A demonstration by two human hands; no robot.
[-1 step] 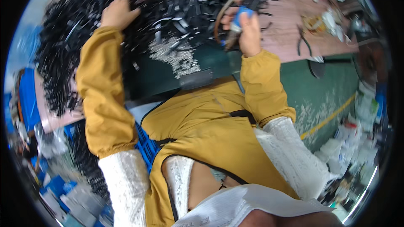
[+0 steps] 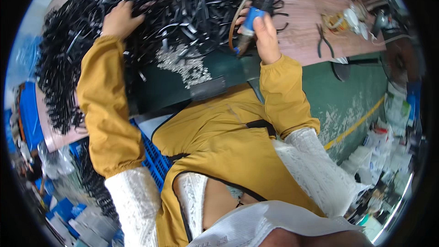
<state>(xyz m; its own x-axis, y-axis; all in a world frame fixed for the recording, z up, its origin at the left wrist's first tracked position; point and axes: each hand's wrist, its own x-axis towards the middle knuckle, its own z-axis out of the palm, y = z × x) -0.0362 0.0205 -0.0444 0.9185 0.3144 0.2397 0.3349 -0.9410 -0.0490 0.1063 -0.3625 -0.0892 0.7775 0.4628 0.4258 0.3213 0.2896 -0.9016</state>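
Observation:
My left hand (image 2: 120, 19) rests at the left part of a wide heap of black strips (image 2: 183, 0), thumb spread away from the fingers. Its fingertips lie against the strips, and I see nothing held in them. In my right hand (image 2: 266, 34) is a hand tool with a blue grip (image 2: 253, 18), held at the right edge of the heap. A tan tube (image 2: 234, 23) curves along the tool, whose exact kind I cannot make out. Between my hands lies a spread of small silvery metal pieces (image 2: 185, 66) on a dark green surface (image 2: 160, 87).
A black flat block (image 2: 208, 88) sits at the near edge by the metal pieces. Black-handled pliers (image 2: 325, 42) lie on the pinkish tabletop (image 2: 297, 36) at right, near white and yellow rolls (image 2: 350, 20). A blue crate (image 2: 155, 160) stands below my left arm.
The whole view has shifted slightly to the left. Both hands keep nearly the same places over the heap, and the tool stays in my right hand.

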